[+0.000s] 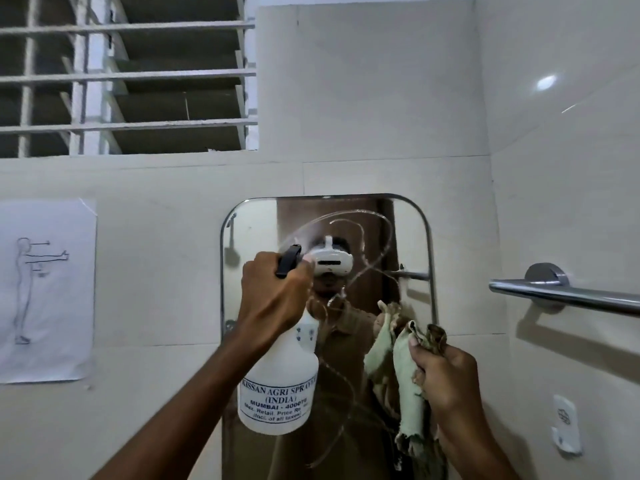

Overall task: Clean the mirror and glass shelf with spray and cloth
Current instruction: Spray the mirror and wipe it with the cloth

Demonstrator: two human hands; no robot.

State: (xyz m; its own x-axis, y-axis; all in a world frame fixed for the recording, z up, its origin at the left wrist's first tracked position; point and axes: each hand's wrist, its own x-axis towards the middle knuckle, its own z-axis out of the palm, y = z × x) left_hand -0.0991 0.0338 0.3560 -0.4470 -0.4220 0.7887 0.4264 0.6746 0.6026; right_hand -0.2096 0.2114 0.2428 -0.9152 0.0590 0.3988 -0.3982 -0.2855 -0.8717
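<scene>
A wall mirror [412, 237] with rounded corners and a metal rim hangs ahead, marked with thin curved streaks of liquid. My left hand [273, 292] grips the neck of a white spray bottle [280, 386] with a black trigger head, its nozzle pointed at the mirror's upper middle. My right hand [446, 379] is closed around a pale green, frayed cloth [410, 386] that hangs down in front of the mirror's lower right. The mirror reflects a person wearing a white headset. No glass shelf is in view.
A steel towel bar [561, 296] sticks out from the right wall. A white hook [566, 429] sits below it. A paper sheet with a figure drawing [45, 289] is taped at the left. A barred louvre window [124, 74] is above.
</scene>
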